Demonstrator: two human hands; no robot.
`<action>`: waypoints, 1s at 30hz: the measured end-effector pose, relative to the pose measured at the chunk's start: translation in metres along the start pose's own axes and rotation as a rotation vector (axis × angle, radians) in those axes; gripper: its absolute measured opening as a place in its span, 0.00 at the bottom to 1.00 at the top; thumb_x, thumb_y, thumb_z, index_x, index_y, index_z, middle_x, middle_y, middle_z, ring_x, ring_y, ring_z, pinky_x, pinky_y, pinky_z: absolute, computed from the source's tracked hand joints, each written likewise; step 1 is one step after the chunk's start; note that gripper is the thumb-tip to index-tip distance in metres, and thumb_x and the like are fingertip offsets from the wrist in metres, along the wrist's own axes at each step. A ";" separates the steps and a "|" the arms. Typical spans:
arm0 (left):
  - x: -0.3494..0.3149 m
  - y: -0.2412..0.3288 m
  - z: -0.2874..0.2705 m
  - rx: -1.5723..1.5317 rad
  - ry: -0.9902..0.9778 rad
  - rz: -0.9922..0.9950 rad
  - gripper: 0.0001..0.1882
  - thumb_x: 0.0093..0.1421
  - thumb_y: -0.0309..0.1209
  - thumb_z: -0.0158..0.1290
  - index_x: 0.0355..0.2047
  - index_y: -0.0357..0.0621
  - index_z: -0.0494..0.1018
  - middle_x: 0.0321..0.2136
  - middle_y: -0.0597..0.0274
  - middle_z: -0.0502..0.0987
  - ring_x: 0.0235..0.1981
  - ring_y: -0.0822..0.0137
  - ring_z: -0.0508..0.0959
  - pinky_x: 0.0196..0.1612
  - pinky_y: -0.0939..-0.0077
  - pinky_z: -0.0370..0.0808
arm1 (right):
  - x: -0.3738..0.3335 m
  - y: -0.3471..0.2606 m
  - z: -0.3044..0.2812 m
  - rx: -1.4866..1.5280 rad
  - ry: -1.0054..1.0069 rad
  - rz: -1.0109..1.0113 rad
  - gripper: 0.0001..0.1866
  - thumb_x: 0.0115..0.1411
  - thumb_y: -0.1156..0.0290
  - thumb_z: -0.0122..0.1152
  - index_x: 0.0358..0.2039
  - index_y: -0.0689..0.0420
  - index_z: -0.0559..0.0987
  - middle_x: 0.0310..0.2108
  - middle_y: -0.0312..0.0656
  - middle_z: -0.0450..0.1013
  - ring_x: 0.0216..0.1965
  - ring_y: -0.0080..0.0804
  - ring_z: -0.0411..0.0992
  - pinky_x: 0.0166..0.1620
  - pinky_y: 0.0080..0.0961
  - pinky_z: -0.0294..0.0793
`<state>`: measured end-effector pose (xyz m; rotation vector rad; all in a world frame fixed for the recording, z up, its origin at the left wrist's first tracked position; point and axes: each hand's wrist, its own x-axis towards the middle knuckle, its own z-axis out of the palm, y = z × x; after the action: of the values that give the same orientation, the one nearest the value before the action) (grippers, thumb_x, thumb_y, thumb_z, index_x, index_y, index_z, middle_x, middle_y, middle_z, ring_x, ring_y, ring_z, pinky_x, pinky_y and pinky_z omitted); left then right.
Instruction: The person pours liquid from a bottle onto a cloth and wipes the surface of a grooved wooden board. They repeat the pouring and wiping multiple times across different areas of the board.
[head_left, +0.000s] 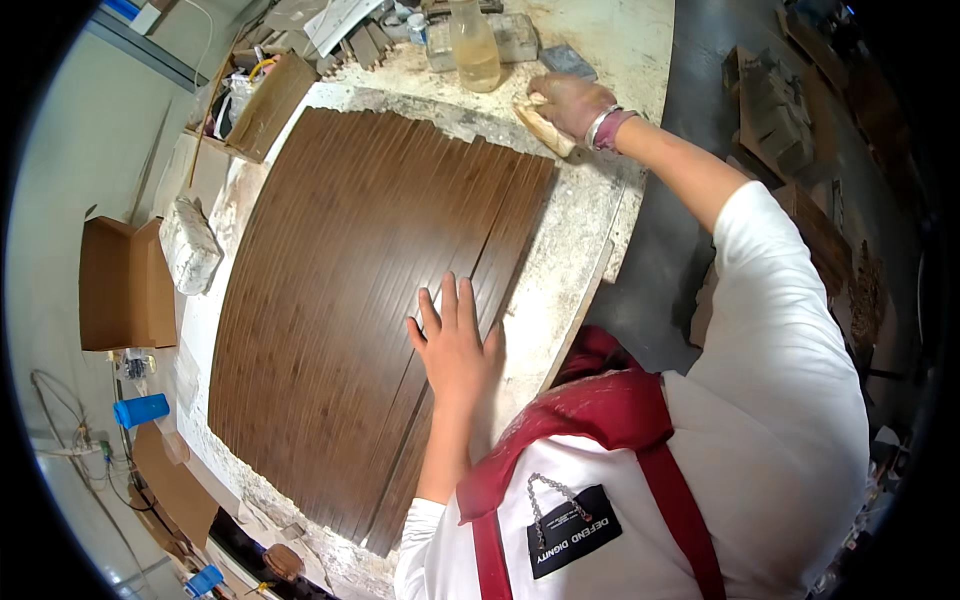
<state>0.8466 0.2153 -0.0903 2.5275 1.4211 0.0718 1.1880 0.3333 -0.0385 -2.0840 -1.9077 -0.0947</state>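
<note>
A wide sheet of dark brown wooden strips (330, 270), laid closely side by side, covers the middle of the pale worktable (570, 230). A thin dark gap runs along its right part. My left hand (455, 335) lies flat on the strips beside that gap, fingers spread, holding nothing. Farther off, past the sheet's far right corner, my right hand (578, 108) is closed around a cream-coloured, elongated pad or folded cloth (545, 127) near the tabletop. Its exact kind is unclear. A purplish glove seems to cover this hand, with a band at the wrist.
Beyond the right hand stand a clear bottle of yellowish liquid (475, 55), a grey flat slab (568, 62) and a long pale block (513, 38). At the left are a cardboard box of odds and ends (270, 105), a white wrapped bundle (188, 245) and an open carton (125, 285).
</note>
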 end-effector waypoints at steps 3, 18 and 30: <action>0.000 0.001 0.000 -0.005 0.005 -0.024 0.43 0.54 0.41 0.59 0.68 0.50 0.54 0.70 0.62 0.51 0.69 0.44 0.50 0.66 0.38 0.47 | -0.034 -0.067 -0.028 0.340 -0.273 -0.019 0.11 0.64 0.65 0.47 0.29 0.53 0.76 0.26 0.43 0.75 0.22 0.23 0.71 0.30 0.25 0.76; -0.021 -0.024 -0.020 -0.067 -0.036 -0.085 0.46 0.57 0.53 0.56 0.69 0.46 0.51 0.71 0.54 0.47 0.71 0.49 0.47 0.69 0.41 0.43 | 0.003 0.017 0.015 0.834 -0.151 0.228 0.25 0.62 0.58 0.58 0.55 0.57 0.72 0.48 0.50 0.75 0.45 0.38 0.75 0.50 0.29 0.71; -0.098 -0.158 -0.015 0.121 0.136 -0.485 0.35 0.65 0.51 0.46 0.69 0.53 0.53 0.71 0.57 0.48 0.70 0.47 0.49 0.67 0.41 0.46 | -0.041 -0.207 0.072 0.042 -0.220 -0.565 0.11 0.62 0.70 0.49 0.40 0.50 0.80 0.34 0.40 0.77 0.38 0.34 0.77 0.47 0.37 0.77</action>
<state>0.6607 0.2139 -0.1051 2.2257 2.1082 0.0738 0.9690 0.3270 -0.0794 -1.5213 -2.5561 0.0525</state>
